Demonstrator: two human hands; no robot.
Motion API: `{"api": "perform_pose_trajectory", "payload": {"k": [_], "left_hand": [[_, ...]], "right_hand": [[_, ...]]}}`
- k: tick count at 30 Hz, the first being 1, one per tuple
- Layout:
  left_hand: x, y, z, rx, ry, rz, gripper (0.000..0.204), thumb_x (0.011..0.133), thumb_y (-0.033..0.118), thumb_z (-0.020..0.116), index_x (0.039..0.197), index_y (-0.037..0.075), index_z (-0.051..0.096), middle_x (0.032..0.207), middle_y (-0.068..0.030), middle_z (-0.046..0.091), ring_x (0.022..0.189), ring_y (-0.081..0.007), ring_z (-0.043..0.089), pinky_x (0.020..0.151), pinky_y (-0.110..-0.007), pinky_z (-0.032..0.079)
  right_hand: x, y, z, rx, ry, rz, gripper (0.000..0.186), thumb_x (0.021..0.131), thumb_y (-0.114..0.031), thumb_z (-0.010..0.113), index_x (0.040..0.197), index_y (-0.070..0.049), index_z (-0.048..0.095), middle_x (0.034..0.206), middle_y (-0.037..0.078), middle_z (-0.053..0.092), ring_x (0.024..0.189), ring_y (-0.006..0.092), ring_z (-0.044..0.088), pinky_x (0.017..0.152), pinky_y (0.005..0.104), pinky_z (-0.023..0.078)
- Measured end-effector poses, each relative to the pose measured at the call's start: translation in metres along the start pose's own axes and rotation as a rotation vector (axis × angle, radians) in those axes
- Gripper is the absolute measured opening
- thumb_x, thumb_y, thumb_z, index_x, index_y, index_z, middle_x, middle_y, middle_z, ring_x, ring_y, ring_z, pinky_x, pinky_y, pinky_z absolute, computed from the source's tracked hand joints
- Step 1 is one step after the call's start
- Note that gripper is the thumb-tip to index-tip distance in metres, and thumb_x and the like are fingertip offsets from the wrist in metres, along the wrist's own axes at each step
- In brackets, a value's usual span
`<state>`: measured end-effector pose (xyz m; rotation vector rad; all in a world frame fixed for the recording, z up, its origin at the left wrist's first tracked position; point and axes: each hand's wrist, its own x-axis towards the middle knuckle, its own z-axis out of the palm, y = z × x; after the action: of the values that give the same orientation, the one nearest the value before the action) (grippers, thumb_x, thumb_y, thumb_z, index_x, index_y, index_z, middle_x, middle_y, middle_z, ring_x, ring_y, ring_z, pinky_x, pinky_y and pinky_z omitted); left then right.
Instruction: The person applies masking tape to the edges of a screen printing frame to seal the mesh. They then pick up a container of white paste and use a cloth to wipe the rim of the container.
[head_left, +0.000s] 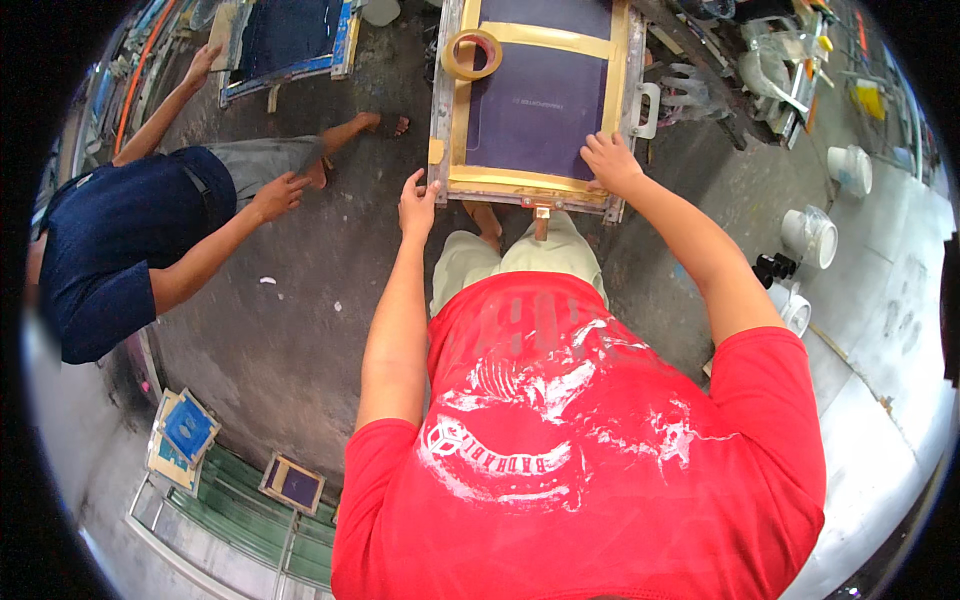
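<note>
A screen-printing frame (440,120) with dark purple mesh (540,100) lies in front of me. Strips of yellowish tape (520,179) line its inner edges, and another strip crosses the mesh near the far end. On the frame's left side rests a roll of brown tape (472,54). My left hand (418,205) is at the near left corner, fingers apart, thumb beside the frame's edge. With its fingers spread and slightly bent, my right hand (610,162) lies on the taped right edge near the close corner. A metal clamp (541,218) sits at the near edge's middle.
At left, a co-worker in a dark blue shirt (130,240) has one hand at another screen frame (285,85). White buckets (808,237) stand along the right. A white handle (647,110) juts beside my frame. Small framed screens (188,428) lie at lower left.
</note>
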<state>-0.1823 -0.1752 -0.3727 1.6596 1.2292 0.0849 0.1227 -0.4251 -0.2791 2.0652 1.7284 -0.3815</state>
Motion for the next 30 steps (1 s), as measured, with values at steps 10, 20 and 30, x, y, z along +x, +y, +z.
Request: {"api": "perform_pose_trajectory", "payload": {"k": [10, 20, 30], "left_hand": [[0.005, 0.006, -0.007, 0.079, -0.016, -0.006, 0.053, 0.085, 0.033, 0.069, 0.132, 0.015, 0.053, 0.100, -0.0096, 0.069, 0.100, -0.0281, 0.063, 0.087, -0.043, 0.047], [-0.052, 0.111, 0.024, 0.731, -0.111, 0.927, 0.047, 0.071, 0.038, 0.076, 0.112, 0.020, 0.064, 0.151, -0.0106, 0.030, 0.140, -0.0266, 0.026, 0.108, -0.058, 0.020], [-0.023, 0.113, 0.007, 1.014, -0.248, 0.826, 0.050, 0.068, 0.054, 0.075, 0.105, 0.020, 0.069, 0.155, -0.0123, 0.025, 0.145, -0.0261, 0.017, 0.110, -0.066, 0.005]], "right_hand": [[-0.011, -0.009, 0.015, -0.101, -0.026, 0.101, 0.023, 0.087, -0.020, 0.054, 0.108, -0.014, 0.061, 0.109, 0.004, 0.056, 0.115, 0.0205, 0.050, 0.099, 0.0478, 0.034], [-0.007, -0.080, -0.011, 0.551, 0.317, 0.189, 0.037, 0.068, -0.013, 0.065, 0.105, -0.015, 0.066, 0.108, 0.006, 0.055, 0.105, 0.0268, 0.051, 0.086, 0.0434, 0.040], [-0.061, -0.036, 0.013, 0.440, 0.107, 0.269, 0.029, 0.073, -0.023, 0.064, 0.098, -0.011, 0.071, 0.110, 0.008, 0.056, 0.107, 0.0262, 0.051, 0.088, 0.0441, 0.039]]}}
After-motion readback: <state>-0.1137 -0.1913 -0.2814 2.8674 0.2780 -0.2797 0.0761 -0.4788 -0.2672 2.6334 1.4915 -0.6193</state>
